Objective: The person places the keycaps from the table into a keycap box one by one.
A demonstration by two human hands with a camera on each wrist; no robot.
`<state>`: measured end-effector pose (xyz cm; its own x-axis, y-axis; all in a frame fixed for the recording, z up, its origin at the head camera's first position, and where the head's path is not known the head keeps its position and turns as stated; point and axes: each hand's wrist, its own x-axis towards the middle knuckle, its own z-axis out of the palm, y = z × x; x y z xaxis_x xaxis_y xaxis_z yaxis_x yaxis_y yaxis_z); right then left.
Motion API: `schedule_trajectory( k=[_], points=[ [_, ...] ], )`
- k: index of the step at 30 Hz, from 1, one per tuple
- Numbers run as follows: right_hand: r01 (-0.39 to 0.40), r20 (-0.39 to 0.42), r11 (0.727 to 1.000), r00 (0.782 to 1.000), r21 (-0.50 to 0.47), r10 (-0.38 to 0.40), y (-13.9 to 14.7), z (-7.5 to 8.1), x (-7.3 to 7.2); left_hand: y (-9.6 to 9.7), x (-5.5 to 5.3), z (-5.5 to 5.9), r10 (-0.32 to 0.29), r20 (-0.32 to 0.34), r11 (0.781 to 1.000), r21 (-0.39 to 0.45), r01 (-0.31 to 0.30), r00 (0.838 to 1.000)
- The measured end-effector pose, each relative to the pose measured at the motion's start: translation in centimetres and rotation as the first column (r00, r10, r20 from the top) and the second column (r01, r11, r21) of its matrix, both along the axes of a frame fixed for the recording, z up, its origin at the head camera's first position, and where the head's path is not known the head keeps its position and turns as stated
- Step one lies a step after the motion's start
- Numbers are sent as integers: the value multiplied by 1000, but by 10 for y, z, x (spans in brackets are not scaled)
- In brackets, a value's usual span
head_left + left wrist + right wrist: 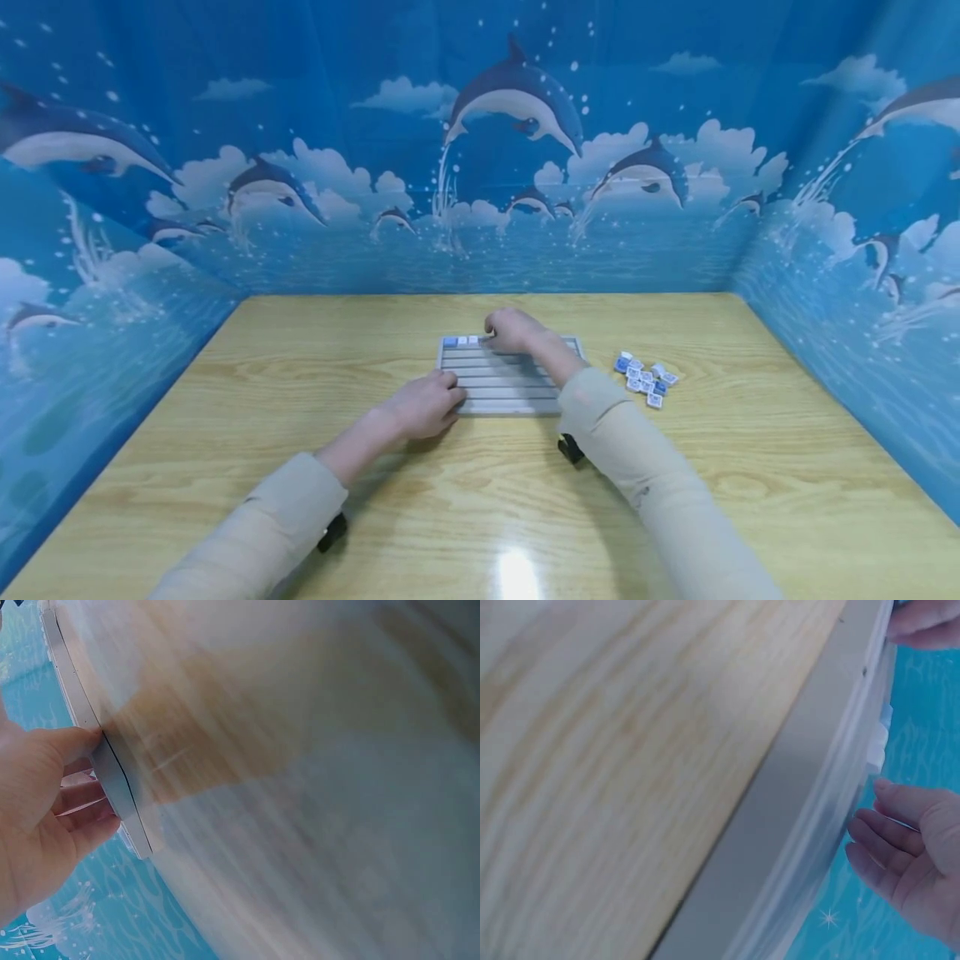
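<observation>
A pale grey tray (504, 406) with several parallel ridges lies on the table. My left hand (424, 406) grips its near left corner, and in the left wrist view the thumb and fingers (75, 799) hold the rim. Blue and white tiles (462, 342) sit side by side at the left end of the far row. My right hand (516, 332) reaches over the tray to that row, its fingertips just right of the tiles. In the right wrist view its thumb (900, 796) and bent fingers stand apart, with nothing visible between them.
Several loose blue and white tiles (641, 380) lie in a cluster to the right of the tray. The wooden table (480, 500) is bounded by blue dolphin-print curtains (360, 242) at the back and both sides. Dark wrist devices (571, 449) show below the sleeves.
</observation>
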<state>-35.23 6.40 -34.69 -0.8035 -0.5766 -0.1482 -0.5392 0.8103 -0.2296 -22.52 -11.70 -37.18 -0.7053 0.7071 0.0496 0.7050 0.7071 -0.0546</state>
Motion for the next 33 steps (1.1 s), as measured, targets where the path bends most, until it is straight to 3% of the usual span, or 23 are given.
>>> schedule_trajectory(
  k=[11,21,28,33],
  points=[
    [5,73,995,997,-95,2,40,16,9,2,0,1,16,15,1000,-8,-16,1000],
    [35,41,994,999,-103,-31,92,20,19,1,0,0,22,3,1000,-10,-22,1000],
    [79,29,995,997,-66,-78,127,18,24,0,1,0,15,-10,1000,-8,-15,1000],
    [120,40,992,992,25,-121,143,19,28,1,2,1,14,1,1000,-5,-14,1000]
  ],
)
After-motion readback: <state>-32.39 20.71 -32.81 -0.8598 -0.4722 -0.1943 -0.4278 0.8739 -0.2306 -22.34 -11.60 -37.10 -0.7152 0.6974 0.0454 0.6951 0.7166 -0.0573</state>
